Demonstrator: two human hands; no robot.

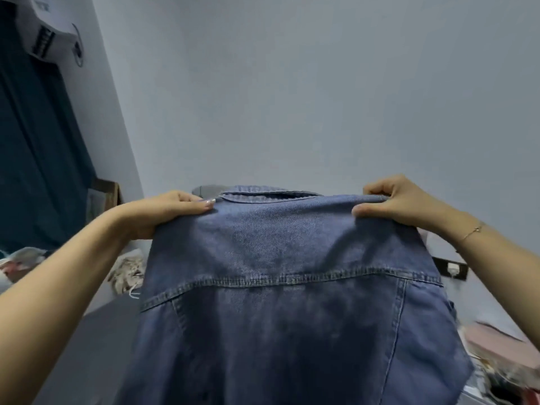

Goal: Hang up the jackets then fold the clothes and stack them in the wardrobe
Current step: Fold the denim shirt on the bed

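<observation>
You hold a blue denim jacket (pixel 280 287) up in front of you, its back panel facing you and its collar (pixel 268 195) at the top edge. Your left hand (pixel 163 211) grips the left shoulder of the jacket, thumb laid flat across the cloth on your side and fingers curled over the top behind it. Your right hand (pixel 397 203) grips the right shoulder the same way, fingers curled over the bunched top edge and thumb pressing the denim from the near side. A thin bracelet (pixel 470 233) sits on your right wrist. The jacket hangs straight down from both hands and fills the lower middle of the view, with a stitched yoke seam running across it.

Behind it stands a pale blue-grey wall (pixel 321 97). To the left hangs a dark teal curtain (pixel 38 156), with an air conditioner (pixel 46 27) above it. Blurred clothes (pixel 496 355) lie at the lower right, and other crumpled fabric (pixel 128 273) lies at the left, beside your forearm.
</observation>
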